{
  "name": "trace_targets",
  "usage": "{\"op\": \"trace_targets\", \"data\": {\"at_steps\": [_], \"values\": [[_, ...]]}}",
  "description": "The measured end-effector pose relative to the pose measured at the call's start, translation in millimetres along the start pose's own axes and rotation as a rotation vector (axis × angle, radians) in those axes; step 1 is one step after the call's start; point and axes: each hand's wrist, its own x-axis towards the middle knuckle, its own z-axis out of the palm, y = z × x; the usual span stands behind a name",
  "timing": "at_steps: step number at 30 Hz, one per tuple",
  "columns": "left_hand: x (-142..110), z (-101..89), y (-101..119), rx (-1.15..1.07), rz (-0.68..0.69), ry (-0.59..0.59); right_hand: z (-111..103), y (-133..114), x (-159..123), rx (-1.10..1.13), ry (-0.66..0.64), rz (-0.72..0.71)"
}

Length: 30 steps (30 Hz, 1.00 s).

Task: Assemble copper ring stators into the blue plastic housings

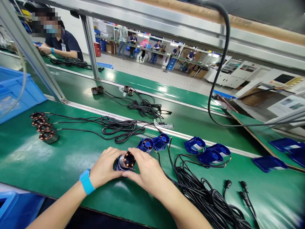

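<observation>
My left hand (105,167) and my right hand (145,171) are both wrapped around one small motor stator (127,160), a silver cylinder with copper windings, held just above the green bench mat (59,165). A blue wristband (87,182) sits on my left wrist. Just beyond my fingers lie two blue housings with stators fitted in them (154,143). Several bare stators with black leads (44,127) stand in a row at the left.
Empty blue housings (209,152) lie to the right, more at the far right (283,152). Tangled black cables (209,197) cover the right front. A blue bin (14,92) stands at the left. Across the green conveyor (143,95) a person works.
</observation>
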Motion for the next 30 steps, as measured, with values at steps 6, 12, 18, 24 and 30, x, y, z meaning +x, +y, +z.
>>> {"op": "trace_targets", "data": {"at_steps": [6, 12, 18, 24, 30], "values": [[1, 4.9, 9, 0.039, -0.001, -0.061, -10, -11, 12, -0.209, -0.230, 0.103], [-6, 9.0, 4, 0.010, -0.058, -0.013, 9, -4, 0, -0.208, -0.099, 0.076], [-19, -6.9, -11, 0.038, -0.091, -0.024, 49, 10, -5, -0.189, 0.026, 0.072], [-33, -36.0, -31, -0.075, -0.170, 0.199, 33, 13, -10, -0.038, 0.444, -0.153], [-10, -9.3, -47, -0.042, 0.006, 0.046, 51, 28, -1, -0.050, 0.178, -0.026]]}}
